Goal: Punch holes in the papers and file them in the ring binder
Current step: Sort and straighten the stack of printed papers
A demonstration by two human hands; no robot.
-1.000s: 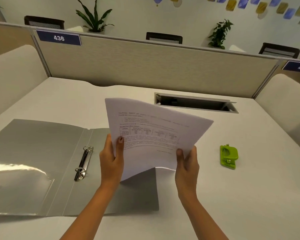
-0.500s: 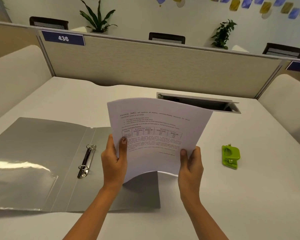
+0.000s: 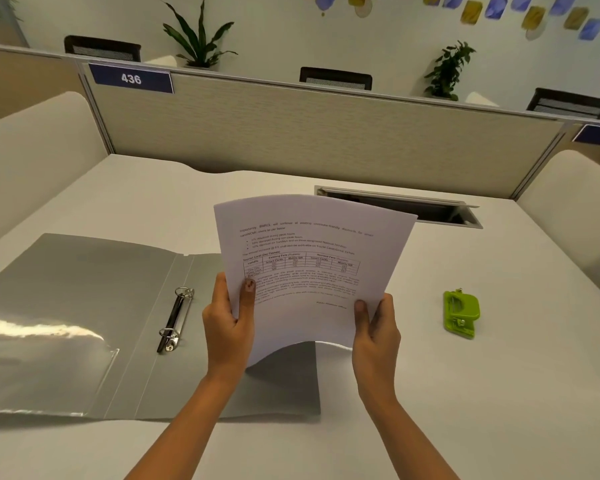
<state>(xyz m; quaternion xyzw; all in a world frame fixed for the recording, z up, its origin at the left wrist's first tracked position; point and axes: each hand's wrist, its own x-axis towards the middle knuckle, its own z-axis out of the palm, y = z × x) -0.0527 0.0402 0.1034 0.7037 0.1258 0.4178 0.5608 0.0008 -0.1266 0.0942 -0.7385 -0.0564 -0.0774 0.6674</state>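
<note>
**Papers** (image 3: pixel 312 265): a thin sheaf of white printed sheets with text and a table on the top one. It is held up above the middle of the worktop (image 3: pixel 499 393), and its lower edge bows upward.

**Left hand** (image 3: pixel 227 327): grips the sheaf's lower left edge, thumb on the printed face and fingers behind.

**Right hand** (image 3: pixel 376 332): grips the lower right corner the same way, thumb in front.

**Ring binder** (image 3: pixel 84 306): grey, lying open and flat toward the worktop's left edge. Its right cover lies partly beneath the raised sheets, and there is a clear pocket inside the left cover.

**Ring mechanism** (image 3: pixel 175 318): two metal rings on a dark bar beside the spine, with nothing filed on them.

**Hole punch** (image 3: pixel 461 313): small and green, resting toward the worktop's right edge, well apart from the papers and both hands.

**Cable hatch** (image 3: pixel 402 206): a recessed slot near the far edge.

**Partition** (image 3: pixel 291 140): beige, running along the far edge.

**Plate "436"** (image 3: pixel 130 79): blue, fixed at the partition's upper left.
</note>
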